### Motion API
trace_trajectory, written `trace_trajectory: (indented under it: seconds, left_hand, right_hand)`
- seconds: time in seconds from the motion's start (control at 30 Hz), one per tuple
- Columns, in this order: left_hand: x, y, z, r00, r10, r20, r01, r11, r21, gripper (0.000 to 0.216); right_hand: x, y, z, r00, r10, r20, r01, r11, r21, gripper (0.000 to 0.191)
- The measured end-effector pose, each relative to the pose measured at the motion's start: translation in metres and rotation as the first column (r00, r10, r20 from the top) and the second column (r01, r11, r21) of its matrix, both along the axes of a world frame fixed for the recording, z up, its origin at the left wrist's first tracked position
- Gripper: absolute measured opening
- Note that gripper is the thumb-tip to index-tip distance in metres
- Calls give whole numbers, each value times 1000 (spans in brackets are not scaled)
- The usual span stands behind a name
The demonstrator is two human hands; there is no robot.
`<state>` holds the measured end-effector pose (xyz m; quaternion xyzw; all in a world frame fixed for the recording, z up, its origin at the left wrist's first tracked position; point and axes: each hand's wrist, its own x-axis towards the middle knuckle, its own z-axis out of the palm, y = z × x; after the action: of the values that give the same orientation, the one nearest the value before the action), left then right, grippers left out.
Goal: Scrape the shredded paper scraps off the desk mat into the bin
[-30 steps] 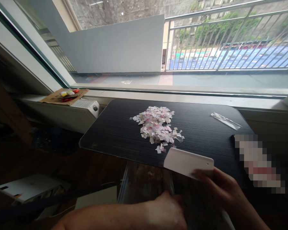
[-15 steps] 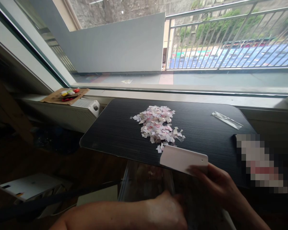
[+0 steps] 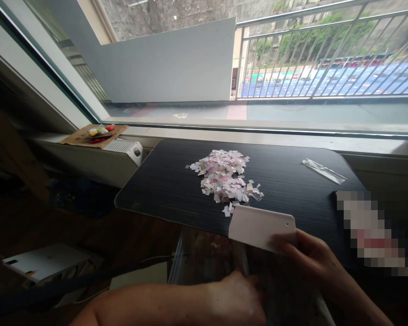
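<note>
My right hand point(image 3: 309, 253) pinches one end of a flat white scraper point(image 3: 255, 226) that has a small hole near its corner. The scraper hangs over the front edge of the black table point(image 3: 156, 185), its far end beside a few stray bits of paper. Just behind it lies a heap of small white and pink paper scraps point(image 3: 222, 174). My left hand point(image 3: 240, 296) is low in front of the table, over a clear plastic bin point(image 3: 180, 253). Its fingers are in shadow and turned away, so their hold is hidden.
A clear plastic wrapper point(image 3: 323, 171) lies at the table's right, near a blurred-out object point(image 3: 370, 231). A radiator point(image 3: 122, 156) with cardboard point(image 3: 71, 136) and small colourful items on it stands at the left, below the window. A white box-like object point(image 3: 47, 260) sits lower left.
Both hands, the scraper and the paper heap keep the same places relative to the table. The whole view has shifted very slightly.
</note>
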<state>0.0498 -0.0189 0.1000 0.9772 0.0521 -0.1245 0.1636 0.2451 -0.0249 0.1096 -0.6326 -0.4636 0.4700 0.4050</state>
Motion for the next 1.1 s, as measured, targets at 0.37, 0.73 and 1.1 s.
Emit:
trace_trajectory:
  seconds: [0.37,0.73,1.1]
  left_hand:
    - [-3,-2,-5,999,-3,-53,2,1000,-25,10]
    - [-1,-5,-12,999,10,-47,-11,1000,-25,8]
    - [-7,-6,-15,999,37,-28,-38,999,-17,11]
  right_hand:
    - [2,20,0,966,-55,253,-7,971,238,26]
    - [-3,22,5,945,53,323,-143,954,263,23]
    - [9,20,16,957,-71,280,6,974,226,27]
